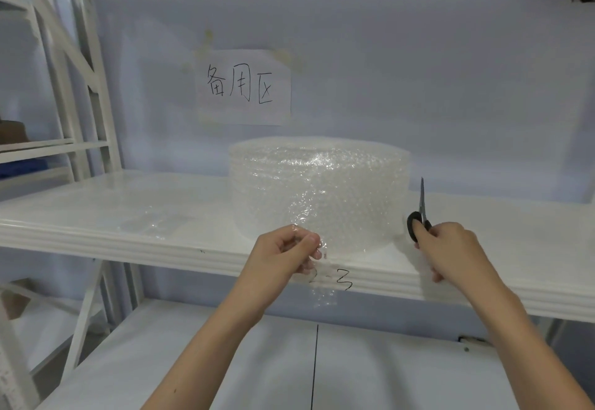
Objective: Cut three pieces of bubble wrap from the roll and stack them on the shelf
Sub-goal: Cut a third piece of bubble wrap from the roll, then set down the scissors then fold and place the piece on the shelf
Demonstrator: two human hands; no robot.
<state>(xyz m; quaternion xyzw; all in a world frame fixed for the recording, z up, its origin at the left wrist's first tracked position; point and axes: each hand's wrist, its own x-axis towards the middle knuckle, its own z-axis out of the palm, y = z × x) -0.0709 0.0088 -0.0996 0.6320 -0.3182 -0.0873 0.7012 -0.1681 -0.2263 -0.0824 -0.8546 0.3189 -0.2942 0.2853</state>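
Large clear roll of bubble wrap [318, 197], standing on end on the glossy white metal shelf [96, 216], near the front edge, roughly mid-width. Loose end of the wrap [322, 284] drawn forward off the roll, over the shelf lip, hanging down a little below it.

Left hand [289, 255] closed in a pinch on that loose end, thumb and fingertips pressed together through the plastic, just in front of the roll's lower left side. Bare forearm rising from the bottom of the view.

Right hand [450, 248] wrapped around the black looped handles of a pair of steel scissors [420, 213], just right of the roll. Blades pointing straight up, together, tips level with the roll's upper half. Not touching the wrap, as far as visible.

Flat, faint clear piece of bubble wrap [151, 221] lying on the shelf to the left of the roll, well apart from it; number of layers impossible to tell.

Behind the roll, white paper sign with black handwritten characters [243, 87], taped to the pale blue wall [450, 87]. Black handwritten mark ending in "3" [343, 279] on the shelf's front edge, partly covered by the hanging wrap. Lower white shelf board [193, 361] beneath, with a thin dark seam down its middle. White shelf uprights [96, 103] at left.
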